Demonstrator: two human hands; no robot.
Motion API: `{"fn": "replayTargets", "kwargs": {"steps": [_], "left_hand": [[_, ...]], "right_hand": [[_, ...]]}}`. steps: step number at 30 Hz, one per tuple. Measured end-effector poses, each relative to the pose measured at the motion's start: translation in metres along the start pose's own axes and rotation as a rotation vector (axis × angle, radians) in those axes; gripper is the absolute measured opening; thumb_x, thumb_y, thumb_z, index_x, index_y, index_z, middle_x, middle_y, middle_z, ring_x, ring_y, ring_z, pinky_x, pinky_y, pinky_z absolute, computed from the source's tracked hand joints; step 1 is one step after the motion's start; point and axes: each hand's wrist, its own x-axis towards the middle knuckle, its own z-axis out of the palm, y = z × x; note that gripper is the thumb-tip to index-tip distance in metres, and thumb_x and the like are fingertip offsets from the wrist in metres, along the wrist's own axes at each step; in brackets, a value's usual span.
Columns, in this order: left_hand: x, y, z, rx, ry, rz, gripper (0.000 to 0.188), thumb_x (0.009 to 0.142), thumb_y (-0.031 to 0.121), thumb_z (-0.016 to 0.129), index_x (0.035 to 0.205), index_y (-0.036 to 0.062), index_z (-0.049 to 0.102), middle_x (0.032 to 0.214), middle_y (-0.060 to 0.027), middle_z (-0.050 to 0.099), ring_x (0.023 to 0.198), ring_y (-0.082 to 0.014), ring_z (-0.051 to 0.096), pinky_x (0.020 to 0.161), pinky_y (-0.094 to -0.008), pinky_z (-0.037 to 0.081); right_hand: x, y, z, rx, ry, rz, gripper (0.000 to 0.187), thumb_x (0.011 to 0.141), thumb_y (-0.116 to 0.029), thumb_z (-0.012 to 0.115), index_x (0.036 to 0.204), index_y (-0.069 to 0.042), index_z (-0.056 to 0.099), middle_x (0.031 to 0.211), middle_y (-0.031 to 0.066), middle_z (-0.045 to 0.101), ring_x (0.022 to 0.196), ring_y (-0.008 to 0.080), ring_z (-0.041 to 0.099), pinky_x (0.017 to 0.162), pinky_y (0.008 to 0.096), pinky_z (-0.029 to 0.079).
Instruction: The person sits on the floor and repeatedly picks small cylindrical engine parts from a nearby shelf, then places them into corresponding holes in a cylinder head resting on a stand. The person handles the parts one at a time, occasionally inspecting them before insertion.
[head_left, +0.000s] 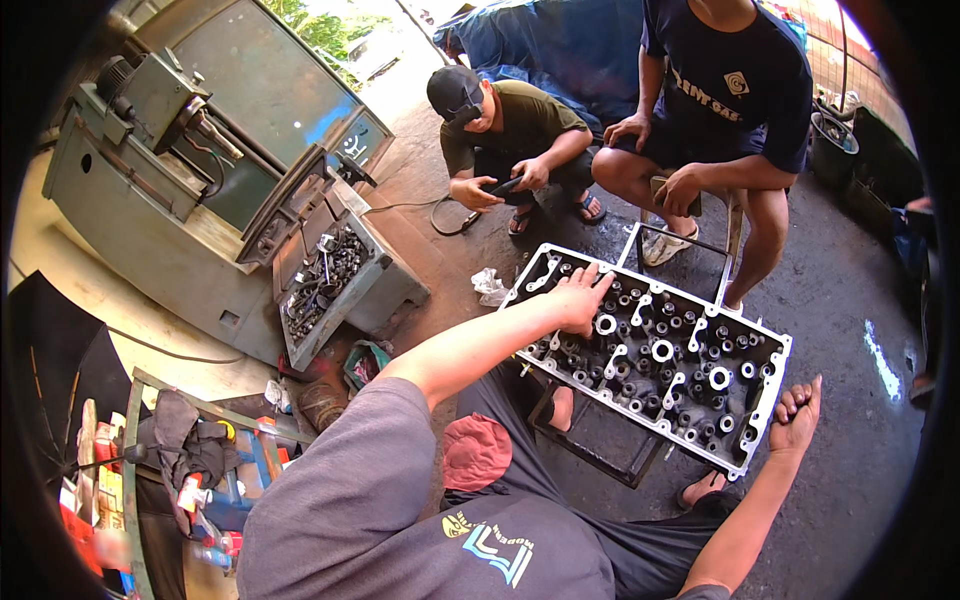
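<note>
A long metal engine cylinder head (650, 372) with a pale machined rim lies in front of me, its dark inside full of valve springs and round bores. My left hand (582, 300) rests on its far left part, fingers stretched and spread, holding nothing. Just off its right end is my right hand (795, 420), fingers curled into the palm and thumb pointing away. Nothing shows in that fist. Under the cylinder head stands a dark metal frame (610, 455).
Across from me, one person (515, 140) squats with a phone; another (730, 100) sits holding a phone. At left stand a large grey-green machine (150, 210) and a metal tray (345, 300) of small parts. A reddish cloth (475, 452) lies on my leg. Boxes and tools crowd the lower left.
</note>
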Motion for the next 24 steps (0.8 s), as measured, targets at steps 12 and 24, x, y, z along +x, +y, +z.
{"fn": "replayTargets", "kwargs": {"steps": [12,24], "left_hand": [[0.019,-0.009,-0.022,0.080,-0.005,0.158,0.137,0.050,0.031,0.091,0.153,0.0113,0.003,0.157,-0.0228,0.009,0.144,-0.0464,0.011,0.116,-0.0502,0.022],[0.024,-0.018,-0.013,-0.029,0.006,0.190,0.138,0.050,0.028,0.091,0.153,0.0086,0.001,0.156,-0.0263,0.004,0.144,-0.0474,0.003,0.118,-0.0481,0.014]], "right_hand": [[0.027,0.011,0.021,-0.107,0.016,-0.056,0.039,0.098,-0.039,0.054,0.070,-0.017,0.039,0.060,-0.0067,0.035,0.043,0.0008,0.029,0.033,0.0182,0.022],[0.025,0.015,0.032,-0.107,0.091,-0.087,0.040,0.098,-0.038,0.056,0.068,-0.017,0.039,0.058,-0.0064,0.036,0.041,0.0006,0.029,0.032,0.0174,0.021]]}}
